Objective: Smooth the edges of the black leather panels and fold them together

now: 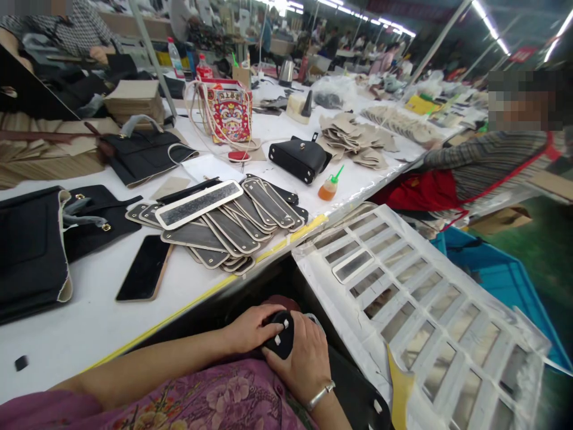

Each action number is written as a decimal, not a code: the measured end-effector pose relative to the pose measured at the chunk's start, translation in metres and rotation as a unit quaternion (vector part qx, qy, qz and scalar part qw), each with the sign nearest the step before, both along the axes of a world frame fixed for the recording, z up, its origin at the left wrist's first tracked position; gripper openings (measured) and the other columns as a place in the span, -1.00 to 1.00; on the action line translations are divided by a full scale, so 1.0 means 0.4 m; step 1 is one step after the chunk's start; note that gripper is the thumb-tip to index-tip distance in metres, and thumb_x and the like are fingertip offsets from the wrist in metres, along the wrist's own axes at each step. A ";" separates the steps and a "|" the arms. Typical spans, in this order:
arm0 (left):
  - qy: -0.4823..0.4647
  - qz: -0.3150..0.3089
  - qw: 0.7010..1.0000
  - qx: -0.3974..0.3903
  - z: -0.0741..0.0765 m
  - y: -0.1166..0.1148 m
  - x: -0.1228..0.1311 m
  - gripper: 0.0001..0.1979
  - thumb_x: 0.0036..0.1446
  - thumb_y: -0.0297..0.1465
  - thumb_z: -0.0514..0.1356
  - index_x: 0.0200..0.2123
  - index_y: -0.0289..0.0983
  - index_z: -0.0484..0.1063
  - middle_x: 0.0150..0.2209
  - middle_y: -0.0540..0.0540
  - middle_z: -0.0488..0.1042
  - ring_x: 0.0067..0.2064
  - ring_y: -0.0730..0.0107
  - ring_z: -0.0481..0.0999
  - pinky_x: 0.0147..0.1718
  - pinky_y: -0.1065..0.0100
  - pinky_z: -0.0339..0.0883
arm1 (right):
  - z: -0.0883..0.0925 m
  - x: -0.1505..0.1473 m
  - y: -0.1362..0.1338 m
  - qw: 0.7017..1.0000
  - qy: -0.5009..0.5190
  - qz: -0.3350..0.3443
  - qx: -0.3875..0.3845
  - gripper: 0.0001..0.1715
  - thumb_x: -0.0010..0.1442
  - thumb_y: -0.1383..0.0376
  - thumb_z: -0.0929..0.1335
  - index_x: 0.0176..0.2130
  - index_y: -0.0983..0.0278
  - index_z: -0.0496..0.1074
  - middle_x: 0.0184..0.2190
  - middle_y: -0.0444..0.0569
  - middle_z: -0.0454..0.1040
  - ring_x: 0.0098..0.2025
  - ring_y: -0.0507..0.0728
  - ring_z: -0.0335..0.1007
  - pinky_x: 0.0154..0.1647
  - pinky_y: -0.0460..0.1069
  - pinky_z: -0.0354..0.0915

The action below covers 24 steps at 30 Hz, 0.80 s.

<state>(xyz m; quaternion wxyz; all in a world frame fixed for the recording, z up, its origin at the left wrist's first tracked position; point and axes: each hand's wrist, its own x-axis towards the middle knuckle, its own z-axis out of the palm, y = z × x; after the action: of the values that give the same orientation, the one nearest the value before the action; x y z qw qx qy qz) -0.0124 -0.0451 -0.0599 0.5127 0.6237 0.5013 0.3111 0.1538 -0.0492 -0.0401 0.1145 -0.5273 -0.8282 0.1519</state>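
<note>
In my lap, at the bottom middle of the view, is a black leather bag part (282, 345) with two small white tabs on its visible face. My left hand (254, 327) grips it from the left, thumb lying across the top near the tabs. From the right, my right hand (307, 352) wraps round the same part, with a bracelet at the wrist. Both hands are closed, and much of the part is hidden under the fingers. More black material (353, 388), with a white tab near its corner, spreads below my right wrist.
Stacked grey, pale-edged panels (228, 227) lie on the white table beside a phone (144, 269). Behind them are a small black bag (298, 156) and a glue bottle (329, 188). A white slotted rack (403, 272) stands at right, near a blue bin (514, 286) and a seated person (492, 167).
</note>
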 end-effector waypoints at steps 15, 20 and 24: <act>0.030 0.042 0.999 0.011 -0.009 0.004 0.028 -0.64 0.18 -0.25 -0.03 -0.02 -0.25 0.31 -0.02 -0.10 0.40 0.00 0.28 0.35 0.03 0.29 0.19 | 0.024 0.058 0.090 0.982 -0.067 0.017 -0.176 -0.55 0.25 0.03 0.06 -0.08 0.17 0.30 -0.22 0.00 0.45 -0.17 0.18 0.38 -0.20 0.05 0.24; 0.045 0.051 0.997 -0.048 -0.015 -0.021 0.034 -0.56 0.17 -0.16 -0.07 0.00 -0.26 0.31 0.02 -0.10 0.38 0.05 0.24 0.33 0.08 0.21 0.15 | 0.060 0.061 0.073 0.988 -0.038 0.015 -0.151 -0.54 0.28 0.10 0.01 -0.12 0.17 0.33 -0.23 -0.06 0.45 -0.15 0.14 0.35 -0.17 0.03 0.23; 0.127 0.023 0.991 0.020 0.012 -0.006 0.027 -0.52 0.21 -0.16 -0.14 0.08 -0.28 0.22 0.09 -0.12 0.30 0.12 0.26 0.25 0.13 0.17 0.07 | 0.099 0.196 0.025 0.993 0.056 -0.038 -0.100 -0.55 0.30 0.17 0.01 0.01 0.21 0.26 -0.05 -0.05 0.37 0.01 0.06 0.24 0.05 -0.02 0.13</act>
<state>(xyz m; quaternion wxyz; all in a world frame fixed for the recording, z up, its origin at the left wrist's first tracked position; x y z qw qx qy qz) -0.0017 -0.0477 -0.0551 0.4255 0.6565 0.5701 0.2508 0.2324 -0.0393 -0.0006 0.1129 -0.5580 -0.7805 0.2582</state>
